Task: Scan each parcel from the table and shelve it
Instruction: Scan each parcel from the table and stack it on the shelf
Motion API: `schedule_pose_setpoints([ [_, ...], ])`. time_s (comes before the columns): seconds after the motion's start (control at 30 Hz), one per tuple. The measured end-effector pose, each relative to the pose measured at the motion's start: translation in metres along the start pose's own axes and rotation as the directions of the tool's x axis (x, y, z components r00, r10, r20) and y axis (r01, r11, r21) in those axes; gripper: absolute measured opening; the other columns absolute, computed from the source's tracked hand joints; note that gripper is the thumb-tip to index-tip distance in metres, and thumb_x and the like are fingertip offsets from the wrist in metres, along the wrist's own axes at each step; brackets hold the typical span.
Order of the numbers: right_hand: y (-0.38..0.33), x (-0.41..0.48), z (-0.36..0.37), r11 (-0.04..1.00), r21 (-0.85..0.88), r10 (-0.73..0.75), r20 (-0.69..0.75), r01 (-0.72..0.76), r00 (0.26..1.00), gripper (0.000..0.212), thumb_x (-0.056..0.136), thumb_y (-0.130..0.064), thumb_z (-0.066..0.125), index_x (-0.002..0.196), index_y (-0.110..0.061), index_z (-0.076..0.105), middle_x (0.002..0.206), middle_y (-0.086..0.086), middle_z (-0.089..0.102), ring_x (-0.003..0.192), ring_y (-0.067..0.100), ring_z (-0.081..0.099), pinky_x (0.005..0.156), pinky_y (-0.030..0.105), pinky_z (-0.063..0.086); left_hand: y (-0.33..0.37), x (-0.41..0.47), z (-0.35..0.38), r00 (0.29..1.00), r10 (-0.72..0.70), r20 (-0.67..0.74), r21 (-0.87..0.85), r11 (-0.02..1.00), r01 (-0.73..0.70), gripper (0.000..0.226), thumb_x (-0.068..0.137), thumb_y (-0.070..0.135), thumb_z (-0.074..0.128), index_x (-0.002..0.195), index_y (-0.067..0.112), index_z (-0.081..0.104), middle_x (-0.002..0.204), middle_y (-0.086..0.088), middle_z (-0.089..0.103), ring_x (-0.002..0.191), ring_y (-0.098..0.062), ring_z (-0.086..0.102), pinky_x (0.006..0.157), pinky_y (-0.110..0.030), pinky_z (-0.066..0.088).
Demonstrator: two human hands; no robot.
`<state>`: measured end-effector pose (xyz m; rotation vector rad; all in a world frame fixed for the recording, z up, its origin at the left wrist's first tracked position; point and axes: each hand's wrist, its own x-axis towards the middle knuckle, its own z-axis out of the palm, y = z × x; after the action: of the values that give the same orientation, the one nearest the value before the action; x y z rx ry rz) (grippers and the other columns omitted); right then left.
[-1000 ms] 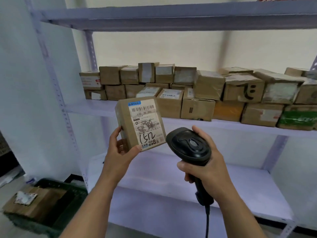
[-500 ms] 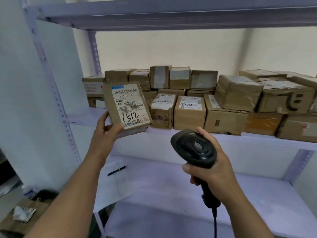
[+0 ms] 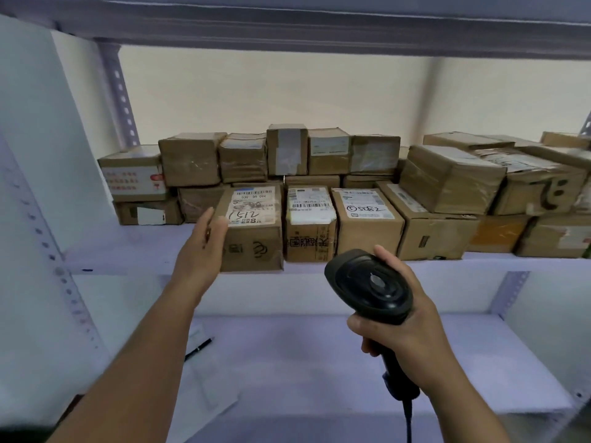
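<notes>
The brown parcel marked "1512" now stands on the middle shelf, at the left end of the front row of boxes. My left hand lies flat against its left side, fingers straight. My right hand grips the black barcode scanner by its handle, in front of and below the shelf edge, with its cable hanging down.
Several taped cardboard parcels fill the middle shelf in two stacked rows. An upper shelf runs overhead. On the lower shelf lie a black pen and a sheet of paper. A perforated upright stands at the back left.
My left hand carried the "1512" parcel up and right and set it down on the shelf beside the front-row boxes, then opened. The scanner stayed in my right hand. The view moved closer.
</notes>
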<state>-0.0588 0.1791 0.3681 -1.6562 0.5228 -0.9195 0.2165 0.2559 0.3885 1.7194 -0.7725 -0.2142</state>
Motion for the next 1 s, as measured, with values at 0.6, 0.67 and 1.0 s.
schedule_pose_setpoints([
  [0.6, 0.005, -0.025, 0.033, 0.995, -0.091, 0.026, -0.244, -0.049, 0.97, 0.091, 0.064, 0.006, 0.084, 0.12, -0.059, 0.055, 0.112, -0.001, 0.065, 0.051, 0.03, 0.061, 0.051, 0.032, 0.052, -0.037, 0.026, 0.008, 0.985, 0.149, 0.088, -0.059, 0.988, -0.144, 0.093, 0.083, 0.034, 0.072, 0.152, 0.033, 0.01, 0.151, 0.001, 0.036, 0.135, -0.016, 0.037, 0.1, -0.027, 0.033],
  [0.67, 0.004, -0.031, 0.031, 0.994, -0.091, 0.033, -0.262, -0.058, 0.965, 0.091, 0.066, 0.009, 0.083, 0.12, -0.059, 0.055, 0.111, 0.0, 0.065, 0.051, 0.03, 0.061, 0.051, 0.031, 0.052, -0.04, 0.022, 0.009, 0.988, 0.15, 0.043, -0.088, 0.985, -0.146, 0.098, 0.082, 0.034, 0.074, 0.153, 0.032, 0.007, 0.154, -0.002, 0.03, 0.139, -0.017, 0.032, 0.108, -0.031, 0.031],
  [1.0, 0.002, -0.076, -0.007, 0.996, -0.066, 0.032, -0.317, -0.056, 0.948, 0.09, 0.065, 0.006, 0.083, 0.122, -0.057, 0.055, 0.109, -0.002, 0.067, 0.05, 0.029, 0.059, 0.05, 0.032, 0.051, -0.023, -0.083, 0.056, 0.869, 0.47, -0.155, -0.068, 0.872, -0.484, 0.066, 0.081, 0.043, 0.058, 0.136, 0.01, 0.043, 0.13, -0.006, 0.045, 0.119, -0.023, 0.048, 0.094, -0.033, 0.045],
])
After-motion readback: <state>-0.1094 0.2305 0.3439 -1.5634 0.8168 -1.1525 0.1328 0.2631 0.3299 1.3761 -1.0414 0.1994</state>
